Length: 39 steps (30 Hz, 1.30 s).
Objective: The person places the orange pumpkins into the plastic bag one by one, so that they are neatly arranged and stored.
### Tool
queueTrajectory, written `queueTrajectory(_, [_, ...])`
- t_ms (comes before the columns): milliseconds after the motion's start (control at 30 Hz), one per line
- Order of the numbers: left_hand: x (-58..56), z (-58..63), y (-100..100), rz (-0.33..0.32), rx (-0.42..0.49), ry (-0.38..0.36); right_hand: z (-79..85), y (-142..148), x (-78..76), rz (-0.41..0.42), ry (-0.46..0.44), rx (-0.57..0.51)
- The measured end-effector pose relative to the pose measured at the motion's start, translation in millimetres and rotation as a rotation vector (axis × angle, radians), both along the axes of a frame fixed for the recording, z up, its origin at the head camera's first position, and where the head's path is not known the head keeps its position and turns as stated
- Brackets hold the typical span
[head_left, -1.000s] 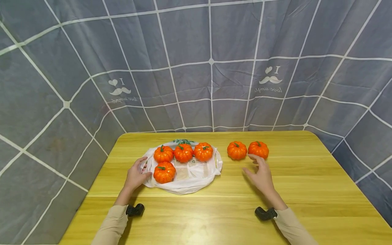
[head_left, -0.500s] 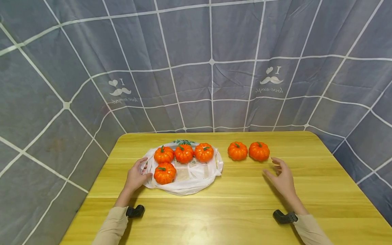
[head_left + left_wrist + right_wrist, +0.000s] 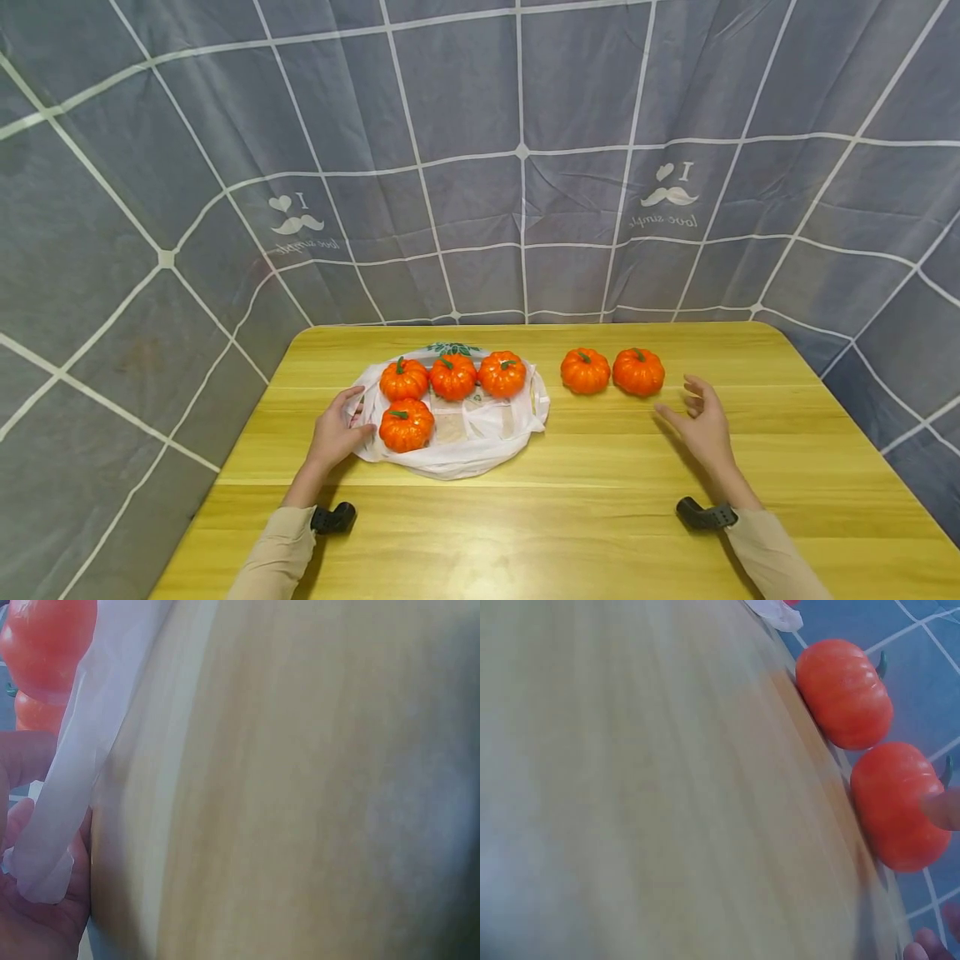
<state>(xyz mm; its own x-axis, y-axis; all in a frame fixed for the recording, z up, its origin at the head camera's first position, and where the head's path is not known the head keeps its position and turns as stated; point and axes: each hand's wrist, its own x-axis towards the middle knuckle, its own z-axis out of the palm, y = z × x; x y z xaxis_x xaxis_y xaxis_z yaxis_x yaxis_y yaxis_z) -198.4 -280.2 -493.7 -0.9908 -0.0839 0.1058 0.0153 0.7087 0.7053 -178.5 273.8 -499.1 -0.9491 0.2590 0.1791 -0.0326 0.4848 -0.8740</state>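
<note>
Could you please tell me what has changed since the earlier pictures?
The right hand moved to the right, away from the rightmost pumpkin; I cannot tell whether it let it go. The left hand stayed at the left edge of the white bag, and none of the six pumpkins changed place.

"What sort of place is on your feed?"

"I'd call it a screened-off work corner. Grey-blue, white-lined cloth (image 3: 465,200) hangs behind a wood-grained table (image 3: 570,500) and runs round to both sides."

"Couldn't that be a tiled wall?"

"I can see creases and soft folds, plus backwards lettering (image 3: 663,222) under a printed moustache (image 3: 670,197), so it's fabric. The small black wrist cameras (image 3: 334,517) make it look like a recording set-up to me. Home, office or lab, I can't tell; cloth fills my whole background."
</note>
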Motion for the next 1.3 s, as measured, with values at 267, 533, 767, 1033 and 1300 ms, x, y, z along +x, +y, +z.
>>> queueTrajectory(267, [-0.2, -0.5, -0.2, 0.010, 0.012, -0.010, -2.2, -3.7, -16.6, 0.014, 0.009, -0.039])
queueTrajectory(533, [1.0, -0.9, 0.1, 0.006, 0.009, -0.010, -5.4, -8.6, -25.5, 0.040, 0.017, -0.044])
queueTrajectory(767, [0.7, -2.3, -1.2, 0.008, 0.005, -0.012, -4.6, -14.0, -36.0, 0.040, 0.042, -0.020])
queueTrajectory(1033, [0.0, -3.1, -0.7, 0.006, 0.019, -0.011, -2.6, -17.6, -45.0, 0.070, 0.040, -0.043])
queueTrajectory(1300, [-0.1, -2.0, 0.3, 0.003, 0.026, -0.013, -6.2, -16.0, -50.8, 0.095, 0.014, -0.015])
